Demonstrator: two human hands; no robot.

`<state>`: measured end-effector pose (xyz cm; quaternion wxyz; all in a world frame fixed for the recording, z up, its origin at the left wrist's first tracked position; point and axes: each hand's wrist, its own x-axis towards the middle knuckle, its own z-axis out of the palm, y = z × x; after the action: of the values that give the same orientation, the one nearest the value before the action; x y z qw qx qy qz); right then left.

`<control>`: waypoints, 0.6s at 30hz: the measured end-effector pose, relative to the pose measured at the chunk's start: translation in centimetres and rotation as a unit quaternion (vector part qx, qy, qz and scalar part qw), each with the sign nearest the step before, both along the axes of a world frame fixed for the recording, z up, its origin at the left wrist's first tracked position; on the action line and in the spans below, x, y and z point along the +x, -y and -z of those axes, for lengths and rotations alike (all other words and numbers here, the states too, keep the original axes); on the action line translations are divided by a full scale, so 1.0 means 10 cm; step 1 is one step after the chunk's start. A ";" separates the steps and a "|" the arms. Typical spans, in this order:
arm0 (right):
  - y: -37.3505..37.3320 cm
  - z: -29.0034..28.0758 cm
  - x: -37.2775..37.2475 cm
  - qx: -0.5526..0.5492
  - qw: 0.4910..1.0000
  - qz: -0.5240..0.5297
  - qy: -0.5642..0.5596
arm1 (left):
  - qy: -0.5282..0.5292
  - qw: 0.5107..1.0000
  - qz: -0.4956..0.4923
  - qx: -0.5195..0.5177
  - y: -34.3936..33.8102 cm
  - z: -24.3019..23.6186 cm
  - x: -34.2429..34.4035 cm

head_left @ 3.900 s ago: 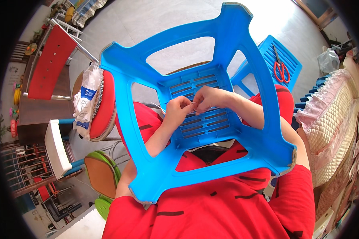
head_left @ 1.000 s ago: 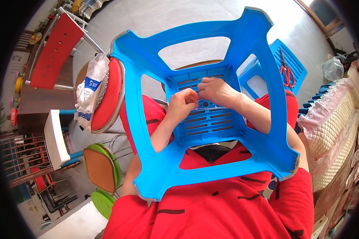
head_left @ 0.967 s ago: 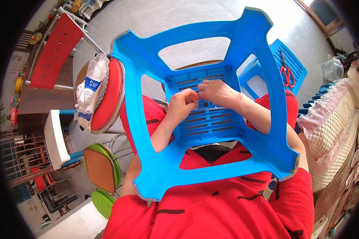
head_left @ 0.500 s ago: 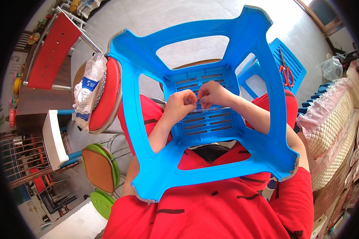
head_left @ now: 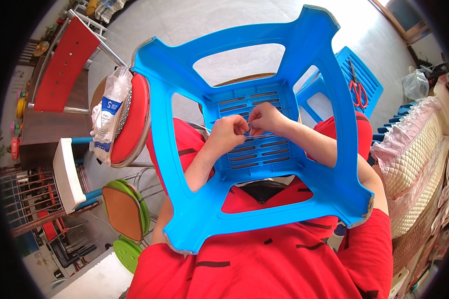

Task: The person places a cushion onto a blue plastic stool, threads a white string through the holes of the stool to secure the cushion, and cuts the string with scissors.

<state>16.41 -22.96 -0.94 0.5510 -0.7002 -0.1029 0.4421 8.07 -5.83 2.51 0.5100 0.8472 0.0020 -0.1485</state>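
Note:
An upturned blue plastic stool [head_left: 197,219] lies over my lap, its legs toward me and its slatted seat at the bottom. Both arms reach in through its side openings. Over the slats, my left hand [head_left: 226,133] is closed in a pinch. Close beside it my right hand [head_left: 267,119] also pinches with bent fingers. Between the fingertips runs a thin, clear strip [head_left: 258,135]; its exact kind is too small to make out.
On the left, a clear bag of white items [head_left: 105,122] lies on a red round chair seat [head_left: 140,117]. Red-handled scissors [head_left: 356,92] rest on a second blue stool [head_left: 373,82] at the right. A quilted cream cover [head_left: 409,159] lies on the far right.
My fingertips have shifted slightly over the slats, and the clear strip between them shows less than before. The stool has hardly moved.

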 end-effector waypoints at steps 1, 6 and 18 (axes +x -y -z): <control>0.01 0.00 0.00 0.005 1.000 -0.003 -0.004 | 0.004 1.000 0.002 0.002 0.00 0.00 0.00; 0.03 -0.07 -0.02 0.004 0.997 -0.042 -0.070 | 0.006 1.000 0.017 0.003 -0.01 -0.01 0.00; 0.07 -0.03 0.03 -0.004 0.990 -0.080 -0.118 | 0.153 0.984 0.093 0.022 0.07 0.02 -0.09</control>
<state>16.67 -23.68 -0.61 0.5192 -0.6352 -0.0905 0.5646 7.20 -6.58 2.32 0.4695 0.8674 -0.1519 -0.0643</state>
